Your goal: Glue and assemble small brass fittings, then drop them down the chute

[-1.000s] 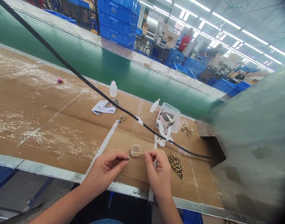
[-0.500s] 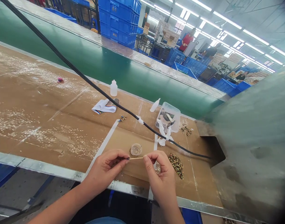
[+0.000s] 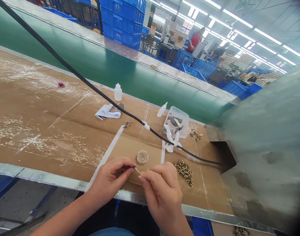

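Note:
My left hand (image 3: 112, 177) pinches a tiny dark piece between thumb and forefinger, too small to name. My right hand (image 3: 162, 190) is closed on a thin pale wooden stick (image 3: 137, 170), whose far tip meets the piece at my left fingertips. Just beyond the fingers stands a small clear round cup (image 3: 142, 157) on the cardboard. To the right of my right hand lies a pile of small gold-and-black parts (image 3: 184, 172).
A black cable (image 3: 103, 95) crosses above the bench. Farther back are a white squeeze bottle (image 3: 117, 92), a smaller bottle (image 3: 162, 109), a folded white strap (image 3: 108, 112) and a clear plastic box (image 3: 185, 118). A green conveyor belt (image 3: 145, 73) runs behind; a metal panel (image 3: 268, 157) stands right.
My right hand has turned and moved left and closer to my left hand. The stick now slants down to the right instead of lying level. My left hand has barely moved.

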Demonstrator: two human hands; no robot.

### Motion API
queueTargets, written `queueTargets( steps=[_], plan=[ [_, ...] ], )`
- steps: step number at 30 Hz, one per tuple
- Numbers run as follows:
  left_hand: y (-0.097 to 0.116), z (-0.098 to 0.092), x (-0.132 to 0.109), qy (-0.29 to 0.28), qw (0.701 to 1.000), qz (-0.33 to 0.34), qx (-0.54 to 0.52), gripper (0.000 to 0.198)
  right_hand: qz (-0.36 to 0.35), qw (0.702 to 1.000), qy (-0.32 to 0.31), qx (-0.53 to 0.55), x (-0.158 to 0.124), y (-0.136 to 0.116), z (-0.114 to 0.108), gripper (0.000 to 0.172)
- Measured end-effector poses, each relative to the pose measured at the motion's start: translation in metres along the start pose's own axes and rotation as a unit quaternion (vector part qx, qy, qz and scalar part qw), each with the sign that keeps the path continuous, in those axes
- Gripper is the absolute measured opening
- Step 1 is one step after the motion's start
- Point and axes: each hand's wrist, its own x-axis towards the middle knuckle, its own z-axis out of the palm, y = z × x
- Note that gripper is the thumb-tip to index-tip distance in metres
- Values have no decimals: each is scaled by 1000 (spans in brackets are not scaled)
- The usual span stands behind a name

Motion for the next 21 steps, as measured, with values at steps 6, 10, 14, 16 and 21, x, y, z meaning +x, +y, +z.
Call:
queueTargets(
  steps=[6,10,14,16,21],
  plan=[
    [1,0,0,-10,999,-26,-31,13,-17,1000,11,3,-9,5,0,18],
    [3,-1,1,-21,999,-33,-26,12,58,998,31,14,-10,8,2,13],
    [3,-2,2,-35,999,-34,-12,12,129,989,43,51,-5,11,6,10],
    [3,-2,2,-40,999,-35,-11,12,151,985,43,65,-3,12,8,12],
    [-1,-3,1,-48,998,-37,-18,12,159,983,52,76,0,11,5,12]
  ],
)
